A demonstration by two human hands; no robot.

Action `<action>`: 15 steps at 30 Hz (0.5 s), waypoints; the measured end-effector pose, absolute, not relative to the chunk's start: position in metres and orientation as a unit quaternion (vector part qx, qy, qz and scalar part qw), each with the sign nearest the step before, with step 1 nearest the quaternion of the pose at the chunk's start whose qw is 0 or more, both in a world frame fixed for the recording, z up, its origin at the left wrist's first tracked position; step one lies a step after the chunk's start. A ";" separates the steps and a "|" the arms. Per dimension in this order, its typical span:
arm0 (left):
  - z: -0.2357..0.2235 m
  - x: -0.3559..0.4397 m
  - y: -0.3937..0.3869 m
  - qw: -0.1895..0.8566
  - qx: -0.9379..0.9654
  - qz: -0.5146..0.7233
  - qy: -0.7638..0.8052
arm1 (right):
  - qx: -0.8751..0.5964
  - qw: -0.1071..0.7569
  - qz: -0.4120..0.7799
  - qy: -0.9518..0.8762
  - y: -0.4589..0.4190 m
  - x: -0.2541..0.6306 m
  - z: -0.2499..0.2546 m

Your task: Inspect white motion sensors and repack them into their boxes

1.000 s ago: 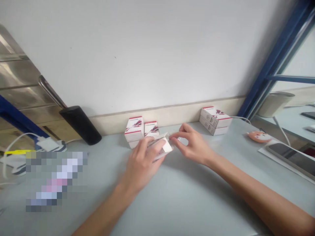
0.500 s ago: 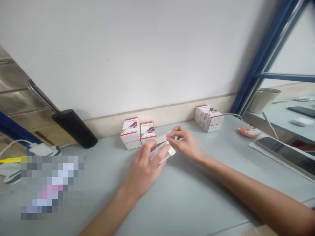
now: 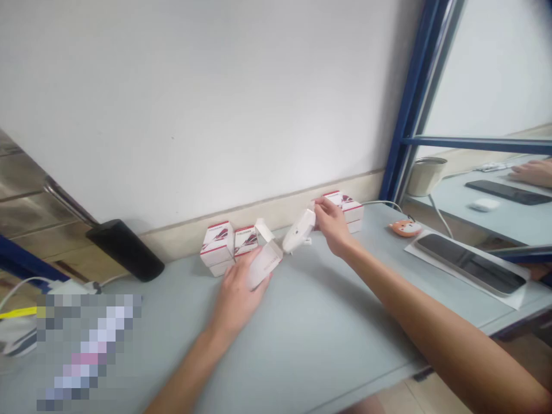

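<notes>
We see a small white carton (image 3: 264, 265) around the middle of the scene, tilted, its open end facing far right with a flap raised there (the print on its side is too blurred for us to read). Just right of that end we find a white device (image 3: 299, 232), rounded, dark-spotted, slanting from near left to far right.

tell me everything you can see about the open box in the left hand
The box is white and looks like thin card, with small print too blurred to read. The end towards the white item is open, a flap sticking up. It is tilted, gripped in the left hand, in front of a red-trimmed carton. Whether it touches the table or the white item is unclear.
</notes>
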State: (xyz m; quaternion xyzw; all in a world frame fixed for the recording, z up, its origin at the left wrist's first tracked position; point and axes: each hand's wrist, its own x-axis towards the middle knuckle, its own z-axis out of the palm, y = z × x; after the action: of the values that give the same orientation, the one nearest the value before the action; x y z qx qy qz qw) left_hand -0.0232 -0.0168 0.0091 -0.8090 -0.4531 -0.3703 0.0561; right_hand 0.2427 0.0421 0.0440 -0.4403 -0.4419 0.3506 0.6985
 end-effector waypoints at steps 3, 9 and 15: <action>0.012 -0.024 -0.021 0.051 -0.794 -0.383 -0.468 | -0.457 0.741 0.307 -0.386 0.051 0.260 0.047; 0.054 0.010 0.003 0.089 -0.803 -0.382 -0.449 | -0.504 0.809 0.144 -0.264 0.067 0.294 0.046; 0.072 0.063 0.079 0.026 -0.900 -0.180 -0.397 | -0.552 0.803 0.058 -0.218 0.072 0.312 0.046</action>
State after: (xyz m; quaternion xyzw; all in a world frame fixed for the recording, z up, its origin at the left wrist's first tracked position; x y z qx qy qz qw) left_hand 0.0634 0.0788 0.0718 -0.8996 -0.3969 -0.1803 0.0258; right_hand 0.3115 0.0715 0.0459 -0.5518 -0.2179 0.0576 0.8030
